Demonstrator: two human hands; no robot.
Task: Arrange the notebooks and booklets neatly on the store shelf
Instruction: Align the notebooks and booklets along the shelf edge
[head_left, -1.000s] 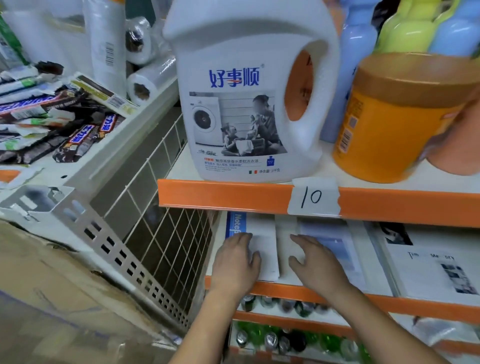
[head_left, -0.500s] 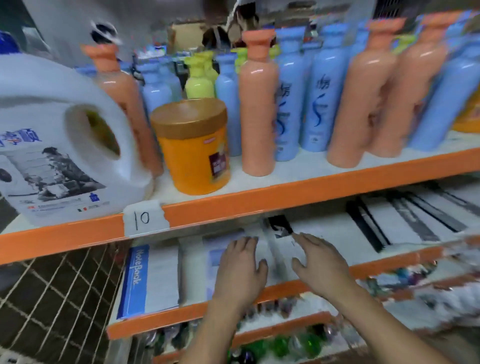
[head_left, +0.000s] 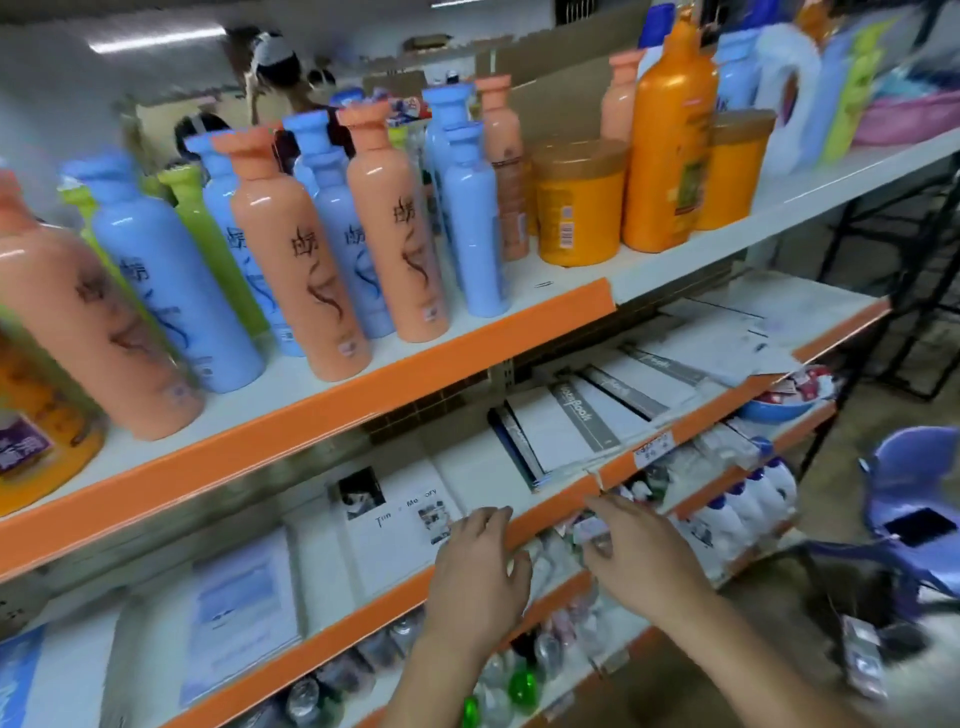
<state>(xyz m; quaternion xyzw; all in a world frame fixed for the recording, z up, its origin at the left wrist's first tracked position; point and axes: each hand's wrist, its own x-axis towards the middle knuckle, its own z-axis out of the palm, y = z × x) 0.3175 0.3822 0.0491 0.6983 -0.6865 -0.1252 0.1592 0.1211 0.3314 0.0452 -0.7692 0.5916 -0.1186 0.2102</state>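
Flat notebooks and booklets lie in a row on the middle shelf (head_left: 550, 506). A white booklet with photos (head_left: 395, 525) lies by my left hand (head_left: 480, 566), whose straight fingers reach its right edge at the orange shelf lip. My right hand (head_left: 639, 551) hovers just off the lip, fingers loosely extended, holding nothing. To the left lies a pale blue booklet (head_left: 241, 608). Further right, white notebooks with grey spines (head_left: 571, 426) overlap one another, and more white booklets (head_left: 727, 338) follow.
The upper shelf carries blue, peach and green bottles (head_left: 291, 249) and orange tubs (head_left: 579, 202). Below the notebooks are cans and white bottles (head_left: 737, 514). A purple plastic chair (head_left: 914, 525) stands at the right.
The view has swung right along the shelf. Both hands moved right from the blue-spined notebook and pale booklet to the photo booklet and the shelf lip.
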